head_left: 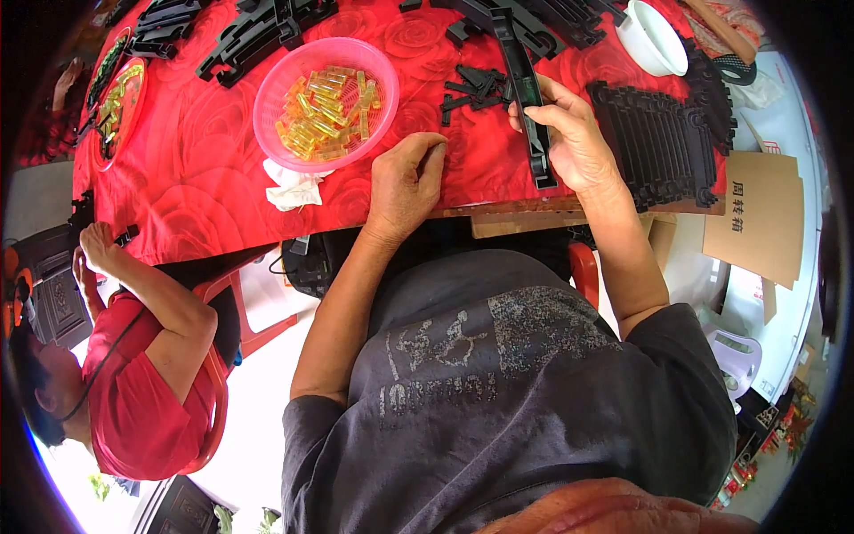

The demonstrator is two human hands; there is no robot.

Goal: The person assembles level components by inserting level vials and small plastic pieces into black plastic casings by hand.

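My right hand [576,138] grips a long, narrow black plastic part [525,98] and holds it raised over the table's front edge, with a dark greenish strip along its inner side. My left hand [407,182] rests at the table edge with its fingers curled closed; whatever may be in them is hidden. Just beyond it stands a pink plastic basket [264,116] of clear yellow tube-like vials [325,111]. Small black plastic pieces [476,84] lie in a loose pile between the basket and the held part.
Rows of black plastic parts [649,142] lie at the right, with more [267,36] along the far side. A white bowl [654,40] stands far right, a crumpled white cloth [294,185] by the basket. At left, a person in red [147,392] works beside a tray [140,84].
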